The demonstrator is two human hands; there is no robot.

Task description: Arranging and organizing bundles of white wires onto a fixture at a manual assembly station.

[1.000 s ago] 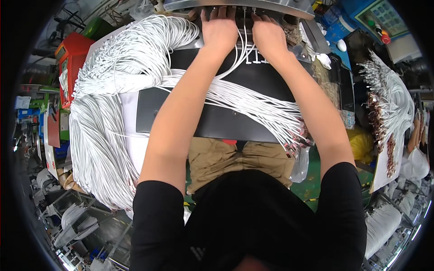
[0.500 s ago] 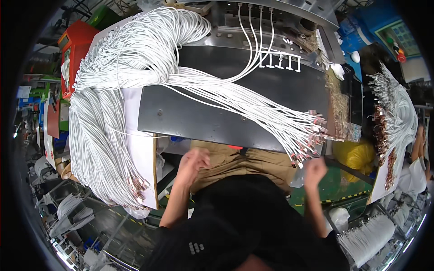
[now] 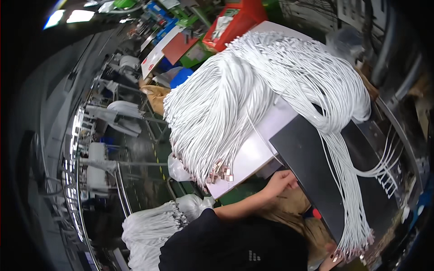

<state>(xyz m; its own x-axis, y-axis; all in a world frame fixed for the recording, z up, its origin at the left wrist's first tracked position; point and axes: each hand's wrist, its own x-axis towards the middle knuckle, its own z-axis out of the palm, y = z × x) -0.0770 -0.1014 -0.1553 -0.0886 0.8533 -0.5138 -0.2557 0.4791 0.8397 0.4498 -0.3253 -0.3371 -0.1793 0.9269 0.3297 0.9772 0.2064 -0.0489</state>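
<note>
Upper-left glare, darkened fisheye edges

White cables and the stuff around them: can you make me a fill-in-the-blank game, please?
1. The box just beyond the big pile of white cables is coloured ____.
2. The person's shirt is coloured ____.
3. The more clearly seen hand is the person's ____ one.

Missing words: red; black; left.

Pretty sure I was looking at a factory workshop: fat bundles of white cables (image 3: 217, 99) heaped on a worktable (image 3: 253, 156), more white bunches (image 3: 151, 232) near metal rails (image 3: 123, 189), a red box (image 3: 247, 19), plus a yellow-striped floor (image 3: 153, 145).
</note>
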